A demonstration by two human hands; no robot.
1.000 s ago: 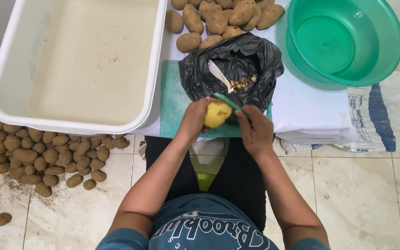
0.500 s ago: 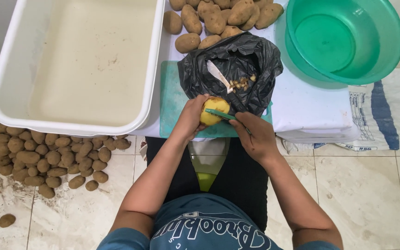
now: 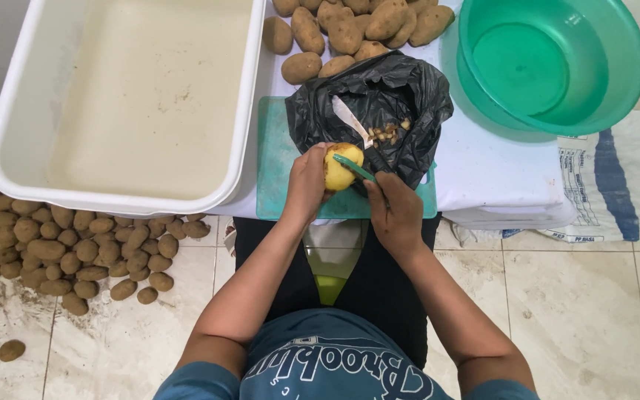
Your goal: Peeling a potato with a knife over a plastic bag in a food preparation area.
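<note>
From the head camera, the left hand (image 3: 307,184) grips a part-peeled yellow potato (image 3: 341,167) over the teal cutting board (image 3: 274,178), just in front of the black bag (image 3: 387,104). The right hand (image 3: 394,215) is clamped on a green peeler (image 3: 355,167), its blade against the potato. Peels and a knife (image 3: 350,118) lie in the bag. A white tub (image 3: 9,133) sits left, a green basin (image 3: 550,63) right. Unpeeled potatoes (image 3: 357,26) pile behind the bag, more on the floor (image 3: 61,244).

One head camera, straight down from above, quite near over the table (image 3: 483,185) and the floor (image 3: 579,311).
</note>
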